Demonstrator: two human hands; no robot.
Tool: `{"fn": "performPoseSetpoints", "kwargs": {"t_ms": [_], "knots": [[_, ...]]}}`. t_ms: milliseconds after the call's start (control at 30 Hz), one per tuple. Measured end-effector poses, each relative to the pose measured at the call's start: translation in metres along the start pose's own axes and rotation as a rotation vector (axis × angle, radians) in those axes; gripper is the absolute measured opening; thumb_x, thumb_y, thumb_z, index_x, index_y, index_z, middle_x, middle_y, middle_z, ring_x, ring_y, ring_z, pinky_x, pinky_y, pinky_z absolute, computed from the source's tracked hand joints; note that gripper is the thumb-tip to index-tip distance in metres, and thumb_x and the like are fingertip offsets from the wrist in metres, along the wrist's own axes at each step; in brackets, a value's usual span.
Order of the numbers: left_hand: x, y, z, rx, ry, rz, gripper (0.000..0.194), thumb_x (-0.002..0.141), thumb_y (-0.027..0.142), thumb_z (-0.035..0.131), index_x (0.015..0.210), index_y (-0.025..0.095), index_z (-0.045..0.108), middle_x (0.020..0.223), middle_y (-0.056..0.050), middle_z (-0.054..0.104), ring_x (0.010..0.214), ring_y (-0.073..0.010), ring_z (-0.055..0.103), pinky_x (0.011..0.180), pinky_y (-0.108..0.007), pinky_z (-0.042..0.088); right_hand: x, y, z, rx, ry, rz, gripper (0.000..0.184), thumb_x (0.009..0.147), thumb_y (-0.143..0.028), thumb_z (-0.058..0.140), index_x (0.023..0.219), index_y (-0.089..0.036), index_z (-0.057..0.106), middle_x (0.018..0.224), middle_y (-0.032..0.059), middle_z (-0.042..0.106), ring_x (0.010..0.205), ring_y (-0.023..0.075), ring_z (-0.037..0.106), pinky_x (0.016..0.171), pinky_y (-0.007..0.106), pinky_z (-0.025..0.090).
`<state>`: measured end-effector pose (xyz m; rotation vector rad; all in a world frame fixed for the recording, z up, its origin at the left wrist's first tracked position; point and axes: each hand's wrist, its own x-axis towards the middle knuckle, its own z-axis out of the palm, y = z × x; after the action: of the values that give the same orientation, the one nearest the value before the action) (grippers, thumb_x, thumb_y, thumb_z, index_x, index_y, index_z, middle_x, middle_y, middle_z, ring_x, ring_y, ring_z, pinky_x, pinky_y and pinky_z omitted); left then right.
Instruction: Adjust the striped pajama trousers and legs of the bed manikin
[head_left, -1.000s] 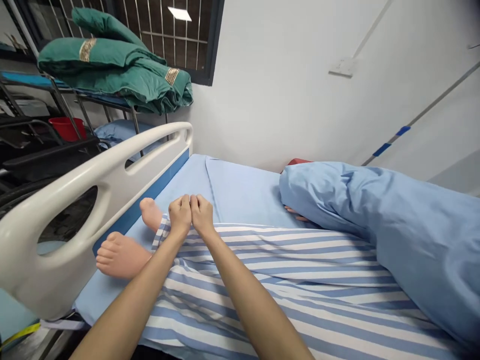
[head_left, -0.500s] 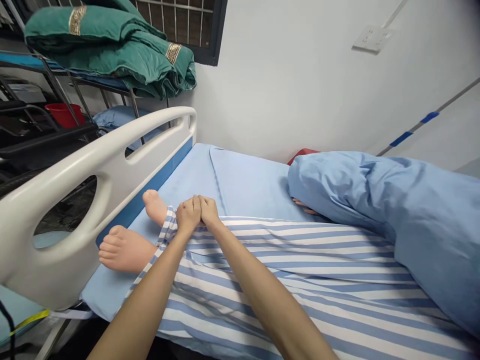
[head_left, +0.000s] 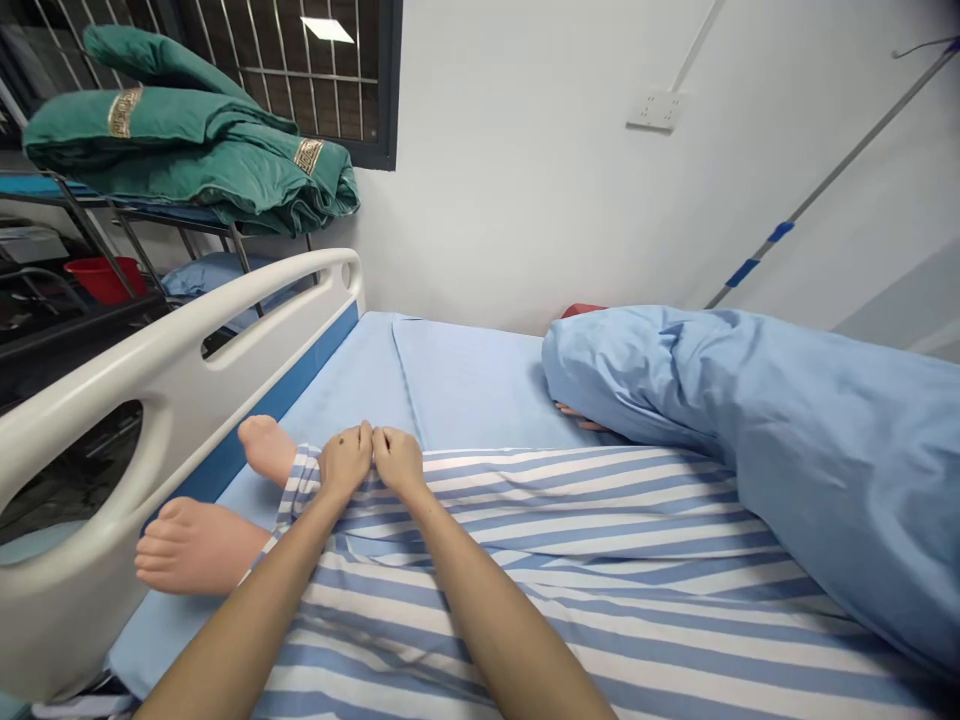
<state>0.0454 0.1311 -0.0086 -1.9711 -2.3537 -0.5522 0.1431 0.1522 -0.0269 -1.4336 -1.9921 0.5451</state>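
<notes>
Both my hands grip the striped fabric side by side in the middle of the bed. My left hand (head_left: 345,462) and my right hand (head_left: 397,462) are closed on the blue-and-white striped trousers (head_left: 540,570) of a lifelike patient mannequin, close to the cuff. Just left of them lie the mannequin's bare feet (head_left: 196,547), the other foot (head_left: 266,450) further up. A rolled blue quilt (head_left: 750,450) lies along the right, nearly hiding a mannequin hand (head_left: 577,416). Under everything is a pale blue bed sheet (head_left: 472,385).
A white plastic bed rail (head_left: 172,340) with a blue strip runs along the left. Behind it stand a metal rack with green folded cloths (head_left: 187,150) and a red bucket (head_left: 105,280). A barred window (head_left: 300,80) and a wall socket plate (head_left: 656,110) are higher up.
The whole view has shifted, with the bed sliding left and down. My hands stay on the striped fabric, now slightly apart rather than pressed together.
</notes>
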Motion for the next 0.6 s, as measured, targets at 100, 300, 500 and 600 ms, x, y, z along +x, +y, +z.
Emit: {"fn": "performPoseSetpoints", "kwargs": {"t_ms": [100, 300, 500, 600], "knots": [[0.005, 0.016, -0.003, -0.312, 0.213, -0.186, 0.052, 0.09, 0.038, 0.018, 0.067, 0.017, 0.059, 0.063, -0.006, 0.061, 0.06, -0.0149, 0.053, 0.057, -0.026, 0.035, 0.009, 0.004, 0.0, 0.271, 0.001, 0.026, 0.043, 0.088, -0.039, 0.031, 0.052, -0.019, 0.046, 0.05, -0.0017, 0.048, 0.052, 0.0111, 0.043, 0.051, 0.023, 0.03], [0.003, 0.041, 0.017, -0.576, 0.118, -0.214, 0.042, 0.085, 0.039, 0.03, 0.052, 0.019, 0.047, 0.051, -0.001, 0.052, 0.053, -0.0122, 0.044, 0.055, -0.024, 0.028, 0.02, 0.013, -0.022, 0.646, 0.054, 0.121, 0.038, 0.083, -0.036, 0.035, 0.049, -0.02, 0.033, 0.044, -0.0052, 0.033, 0.045, 0.009, 0.033, 0.046, 0.022, 0.028], [0.001, 0.081, 0.018, -0.901, 0.165, -0.192, 0.04, 0.083, 0.042, 0.032, 0.05, 0.02, 0.037, 0.047, 0.004, 0.039, 0.051, -0.0102, 0.036, 0.052, -0.023, 0.027, 0.006, 0.031, -0.055, 0.63, 0.115, -0.003, 0.037, 0.084, -0.039, 0.037, 0.053, -0.018, 0.04, 0.051, -0.0039, 0.04, 0.052, 0.0094, 0.037, 0.051, 0.022, 0.03], [0.001, 0.098, 0.021, -0.861, 0.086, -0.18, 0.037, 0.082, 0.04, 0.035, 0.05, 0.02, 0.039, 0.048, 0.003, 0.039, 0.052, -0.0102, 0.037, 0.053, -0.023, 0.026, 0.003, 0.045, -0.064, 0.752, 0.183, 0.147, 0.039, 0.083, -0.041, 0.038, 0.051, -0.02, 0.034, 0.047, -0.0047, 0.034, 0.047, 0.009, 0.033, 0.048, 0.023, 0.03]]}}
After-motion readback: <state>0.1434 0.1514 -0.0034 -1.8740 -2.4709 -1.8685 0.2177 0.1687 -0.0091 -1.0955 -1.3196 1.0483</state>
